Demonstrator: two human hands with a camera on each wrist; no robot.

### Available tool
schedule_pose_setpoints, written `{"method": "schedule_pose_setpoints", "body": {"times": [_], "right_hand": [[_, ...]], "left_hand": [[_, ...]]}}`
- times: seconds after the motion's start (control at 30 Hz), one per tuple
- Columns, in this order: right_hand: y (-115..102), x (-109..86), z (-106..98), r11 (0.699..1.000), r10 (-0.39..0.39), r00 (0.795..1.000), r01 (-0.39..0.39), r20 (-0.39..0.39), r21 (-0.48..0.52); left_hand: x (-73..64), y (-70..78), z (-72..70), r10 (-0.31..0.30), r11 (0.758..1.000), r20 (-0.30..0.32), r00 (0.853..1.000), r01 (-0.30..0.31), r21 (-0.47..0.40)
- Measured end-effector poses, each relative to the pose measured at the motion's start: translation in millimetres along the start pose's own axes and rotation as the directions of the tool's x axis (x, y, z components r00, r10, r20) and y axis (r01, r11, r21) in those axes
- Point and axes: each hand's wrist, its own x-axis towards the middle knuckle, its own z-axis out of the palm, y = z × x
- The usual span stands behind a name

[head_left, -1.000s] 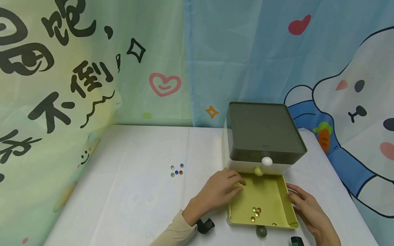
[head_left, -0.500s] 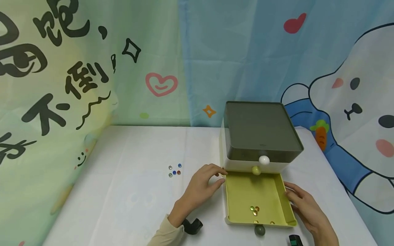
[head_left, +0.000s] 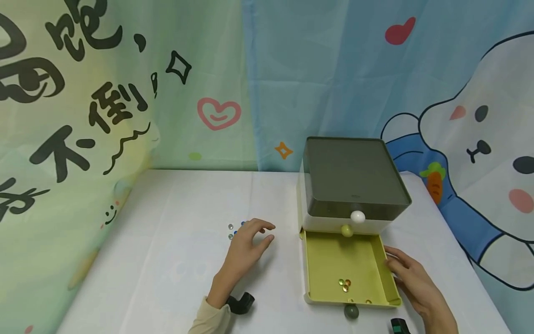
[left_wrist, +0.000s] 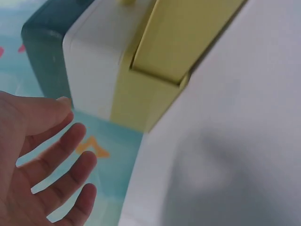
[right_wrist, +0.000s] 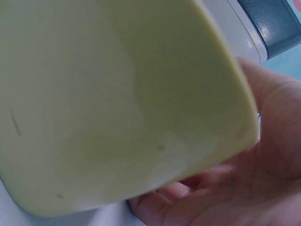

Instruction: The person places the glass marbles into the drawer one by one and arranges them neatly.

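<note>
A yellow-green drawer is pulled out from the bottom of a small desktop drawer cabinet. Inside lie several amber and green glass marbles, most of them clustered, with others by the front wall. My right hand holds the drawer's right side wall, thumb over its rim; the right wrist view shows fingers curled at its lower edge. To the left, my left hand hovers over the table with fingers loosely bent and nothing between them. It partly hides a group of clear and blue marbles.
The cabinet has a dark olive top, a white tier with a white knob and a yellow-green knob. A dark round knob sits on the pulled-out drawer's front. White cloth covers the table; a printed curtain hangs behind.
My left hand has moved left from the drawer to beside the loose marbles on the table. One marble in the drawer rolled toward the front wall. The right hand keeps its hold.
</note>
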Motion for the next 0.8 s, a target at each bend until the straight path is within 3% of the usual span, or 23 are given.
{"method": "schedule_pose_setpoints", "body": {"times": [0.2,0.43,0.67,0.8], "right_hand": [[-0.1,1.2,-0.7,1.0,0.014,1.0,-0.014,0.0,0.001],[0.6,1.5,-0.2,1.0,0.016,1.0,-0.016,-0.003,-0.004],[-0.8,1.2,0.2,1.0,0.024,1.0,-0.024,-0.006,-0.017],[-1.8,1.9,1.6,0.999,0.036,0.999,-0.036,-0.003,-0.016]], "left_hand": [[-3.8,-18.8,-12.6,-0.084,0.996,-0.059,0.995,0.086,0.026],[-6.6,-44.2,-27.3,-0.123,0.988,-0.151,0.981,0.136,0.075],[-10.7,-63.3,-37.0,-0.22,0.967,-0.186,0.958,0.239,0.087],[-14.6,-70.6,-40.1,-0.24,0.955,-0.2,0.95,0.269,0.128]]}}
